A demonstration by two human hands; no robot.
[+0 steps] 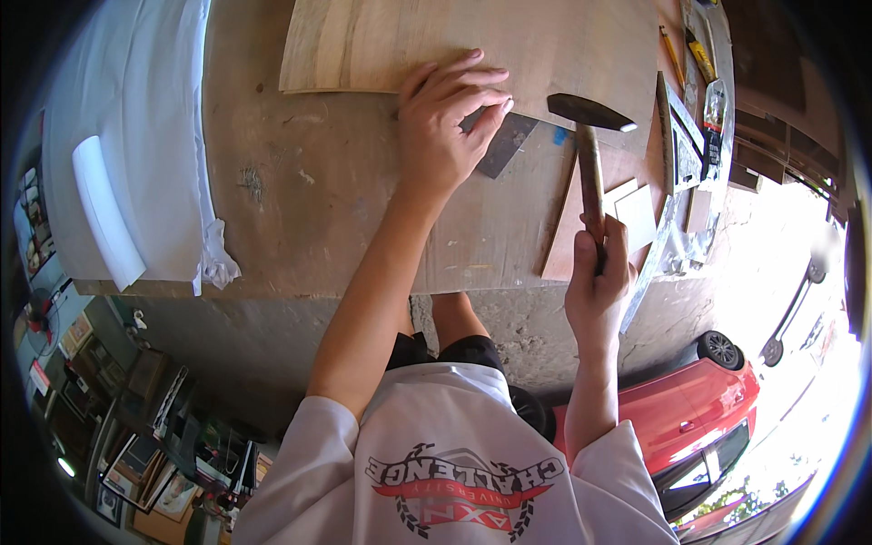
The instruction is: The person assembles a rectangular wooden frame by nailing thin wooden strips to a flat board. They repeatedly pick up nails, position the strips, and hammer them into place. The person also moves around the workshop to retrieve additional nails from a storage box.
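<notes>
My right hand point(599, 277) is wrapped round the wooden handle of a hammer point(590, 112), whose dark head is raised near the edge of a pale plywood board point(363, 45). Across from it, my left hand point(450, 113) rests at the board's near edge. Its thumb and forefinger are pinched together there, and whatever they hold is too small to make out. Partly under those fingers lies a dark flat rectangular plate point(507, 147), its far end hidden by the hand. Hammer head and left fingertips are apart.
The brown workbench point(318, 200) carries white sheeting point(154, 109) and a curled white sheet point(107, 213) on the left. On the right lie a pencil point(671, 56), a yellow-and-black tool point(700, 56), a black tube point(711, 150) and thin wood pieces point(565, 222). A red car point(672, 413) stands beyond.
</notes>
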